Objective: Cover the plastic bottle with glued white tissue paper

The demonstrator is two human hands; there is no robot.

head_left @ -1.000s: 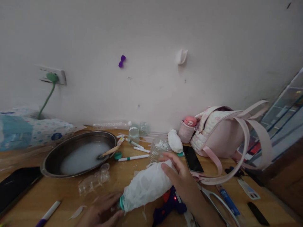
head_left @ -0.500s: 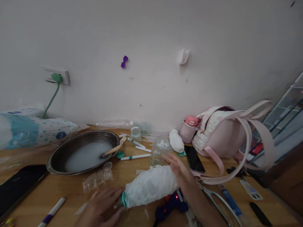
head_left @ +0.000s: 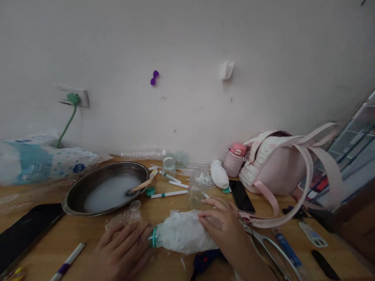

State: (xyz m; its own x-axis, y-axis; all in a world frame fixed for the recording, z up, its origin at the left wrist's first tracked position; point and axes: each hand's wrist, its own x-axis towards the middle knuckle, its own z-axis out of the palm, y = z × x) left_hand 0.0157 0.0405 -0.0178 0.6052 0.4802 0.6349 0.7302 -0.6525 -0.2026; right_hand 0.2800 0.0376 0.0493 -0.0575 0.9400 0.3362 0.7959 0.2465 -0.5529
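No readable text anywhere; just a blurred dark-blue oval logo on the dotted plastic pack

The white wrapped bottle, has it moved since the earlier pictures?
Yes: the bottle has turned, its neck end swinging forward, nearer in view to the unmoved green-banded marker.

White-wrapped bottle turned more level, blue glue gun more hidden

The wrapped bottle looks papery, matt and wrinkled; the basin is smooth, faintly glossy metal, the tabletop smooth wood.
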